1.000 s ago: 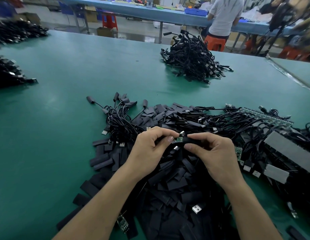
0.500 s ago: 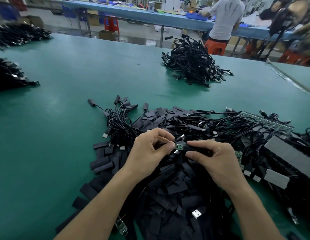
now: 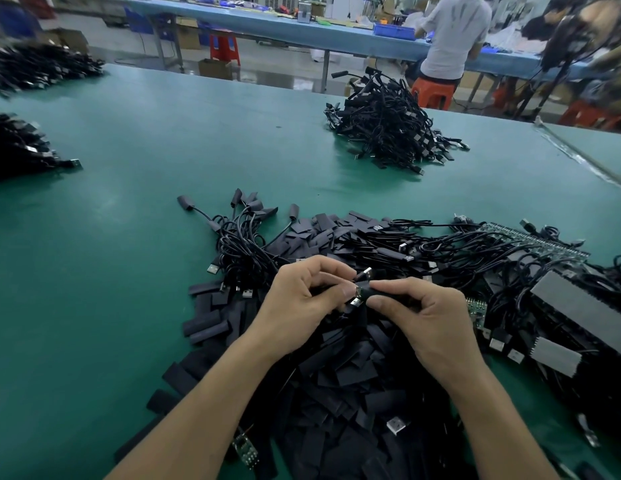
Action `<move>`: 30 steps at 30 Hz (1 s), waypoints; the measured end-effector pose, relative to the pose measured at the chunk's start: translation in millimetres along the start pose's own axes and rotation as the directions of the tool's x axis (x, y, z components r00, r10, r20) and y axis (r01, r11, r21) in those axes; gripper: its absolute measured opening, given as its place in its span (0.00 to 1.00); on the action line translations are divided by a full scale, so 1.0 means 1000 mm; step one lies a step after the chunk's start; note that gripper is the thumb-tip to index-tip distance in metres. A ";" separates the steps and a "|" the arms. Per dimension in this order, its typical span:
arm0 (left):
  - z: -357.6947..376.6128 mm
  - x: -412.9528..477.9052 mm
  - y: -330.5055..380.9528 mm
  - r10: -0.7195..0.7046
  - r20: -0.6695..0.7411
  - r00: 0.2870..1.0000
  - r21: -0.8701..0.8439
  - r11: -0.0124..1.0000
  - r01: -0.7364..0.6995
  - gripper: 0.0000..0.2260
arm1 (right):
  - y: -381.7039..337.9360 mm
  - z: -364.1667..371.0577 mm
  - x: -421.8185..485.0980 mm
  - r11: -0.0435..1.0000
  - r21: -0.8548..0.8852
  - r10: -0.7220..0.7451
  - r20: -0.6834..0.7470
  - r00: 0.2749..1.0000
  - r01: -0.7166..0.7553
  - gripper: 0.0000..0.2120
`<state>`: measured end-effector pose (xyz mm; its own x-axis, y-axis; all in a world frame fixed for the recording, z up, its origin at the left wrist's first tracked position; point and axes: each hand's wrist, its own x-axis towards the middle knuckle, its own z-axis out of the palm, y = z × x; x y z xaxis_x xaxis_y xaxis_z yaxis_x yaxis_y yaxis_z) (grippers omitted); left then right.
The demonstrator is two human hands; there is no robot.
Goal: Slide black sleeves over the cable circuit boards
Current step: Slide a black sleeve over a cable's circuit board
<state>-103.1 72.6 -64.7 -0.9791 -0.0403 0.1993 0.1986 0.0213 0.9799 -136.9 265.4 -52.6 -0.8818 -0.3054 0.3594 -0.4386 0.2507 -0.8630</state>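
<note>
Hands at work just above the heap: pinched with the left hand (image 3: 302, 303) the near end of a small green circuit board (image 3: 357, 292) between thumb and forefinger, remaining fingers curled; gripped with the right hand (image 3: 427, 320) a flat black tubular sleeve (image 3: 383, 293) between thumb and bent forefinger, its mouth right against the board, with only a sliver of green showing between the two sets of fingertips. Could not tell whether the silver plug (image 3: 366, 273) just above the fingertips belonged to the held cable. Worked over a broad heap of loose black sleeves (image 3: 337, 393) spread on the green-covered desk (image 3: 129, 237), touching on its far side a tangle of thin black cables with silver USB plugs (image 3: 239, 251). Had at the right a long panel of joined green circuit boards (image 3: 531, 237) lying on more cables, near grey rectangular blocks (image 3: 579, 306). Saw a separate mound of black cables (image 3: 385, 133) well apart toward the far edge, and a dark pile (image 3: 18, 150) at the left edge. Faced, beyond the desk, a person in a white shirt (image 3: 451, 36) seated on an orange stool (image 3: 434, 91).
</note>
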 end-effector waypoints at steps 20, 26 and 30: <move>-0.002 0.002 0.003 -0.039 -0.093 0.995 -0.076 0.997 0.032 0.05 | -0.003 0.002 -0.001 0.990 -0.122 -0.076 -0.057 0.995 0.069 0.16; -0.002 0.002 0.002 -0.053 -0.092 0.994 -0.126 0.991 0.041 0.07 | -0.001 0.001 0.000 0.995 -0.079 -0.069 -0.073 0.995 0.063 0.14; -0.003 0.003 0.002 -0.061 -0.075 0.995 -0.129 0.990 0.051 0.07 | 0.001 0.003 -0.001 0.998 -0.026 -0.055 -0.087 0.995 0.053 0.14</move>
<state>-105.3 69.2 -62.0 -0.9833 -0.1168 0.1393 0.1522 -0.1101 0.9822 -135.9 263.0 -54.4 -0.8682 -0.2375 0.4357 -0.4888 0.2585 -0.8332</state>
